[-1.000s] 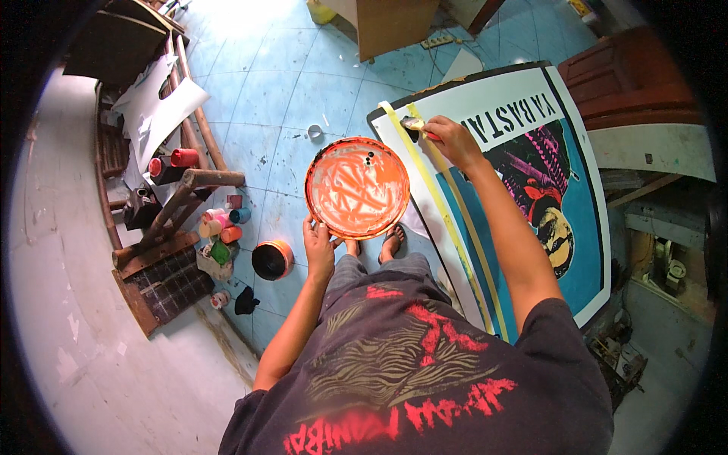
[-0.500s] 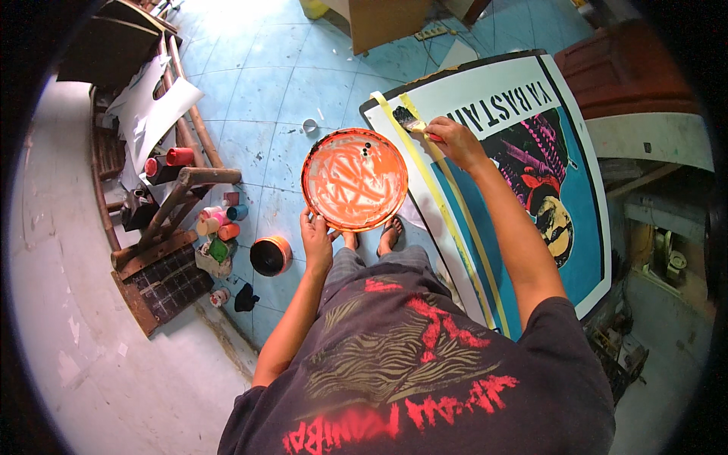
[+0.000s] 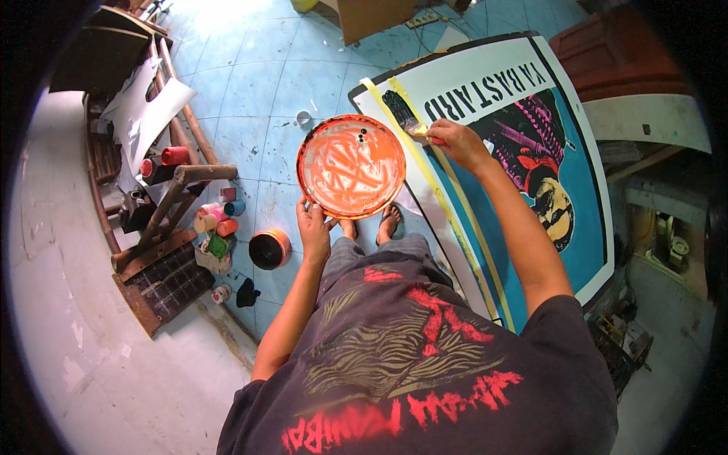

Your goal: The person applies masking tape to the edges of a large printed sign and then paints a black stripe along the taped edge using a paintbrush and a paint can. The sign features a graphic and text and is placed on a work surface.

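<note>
My right hand (image 3: pixel 459 144) grips a paintbrush (image 3: pixel 417 131), whose dark bristles rest on the far left part of a large painted board (image 3: pixel 516 83). A wet black patch (image 3: pixel 395 106) lies there between two strips of yellow masking tape (image 3: pixel 432 182). The board carries black lettering and a figure in black, pink, red and yellow on teal. With my left hand (image 3: pixel 312 228) I hold the near edge of a round orange bucket lid (image 3: pixel 351 167), fingers closed on its rim. Orange smears cover the lid, with a few black drops near its far right.
On the blue tiled floor left of my feet stands an orange tub of black paint (image 3: pixel 269 249). Several small paint jars (image 3: pixel 226 227) cluster beside a wooden bench (image 3: pixel 199 176). A black rag (image 3: pixel 247 293) lies nearby. Beyond the lid is a small round cup (image 3: pixel 304 117).
The brush has moved slightly nearer me along the taped strip, and the black patch behind it is longer. The lid stays in my left hand, slightly higher in view.
</note>
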Demonstrator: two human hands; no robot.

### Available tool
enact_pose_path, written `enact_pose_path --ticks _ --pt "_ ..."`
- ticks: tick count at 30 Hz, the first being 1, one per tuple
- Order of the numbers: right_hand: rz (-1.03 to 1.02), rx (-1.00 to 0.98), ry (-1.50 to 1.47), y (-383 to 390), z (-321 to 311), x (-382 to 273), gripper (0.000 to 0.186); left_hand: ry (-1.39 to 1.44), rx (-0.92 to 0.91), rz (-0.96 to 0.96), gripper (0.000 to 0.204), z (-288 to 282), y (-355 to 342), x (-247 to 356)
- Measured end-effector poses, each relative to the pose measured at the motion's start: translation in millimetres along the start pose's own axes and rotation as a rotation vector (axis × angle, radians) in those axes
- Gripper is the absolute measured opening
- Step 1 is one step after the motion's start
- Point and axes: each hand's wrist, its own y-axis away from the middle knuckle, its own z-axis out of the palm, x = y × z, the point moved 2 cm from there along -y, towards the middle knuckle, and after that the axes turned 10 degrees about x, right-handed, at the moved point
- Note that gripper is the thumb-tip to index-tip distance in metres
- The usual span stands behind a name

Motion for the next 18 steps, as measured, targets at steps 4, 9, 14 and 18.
enact_pose_path --ticks 4,9,14,18 --pt "0.001 -0.012 -0.006 10 -5 -7 0.014 0.0 0.002 -0.002 0.035 0 2 -1" --pt "0.016 -0.003 -0.023 25 -4 -2 0.01 0.0 -0.003 0.004 0.035 2 5 -3" --pt "0.022 -0.003 -0.062 40 -5 -3 0.01 -0.02 0.009 0.003 0.034 2 9 -6" --pt "0.001 -0.042 -0.017 50 -10 -5 0.014 -0.013 0.02 0.012 0.034 6 15 -4"
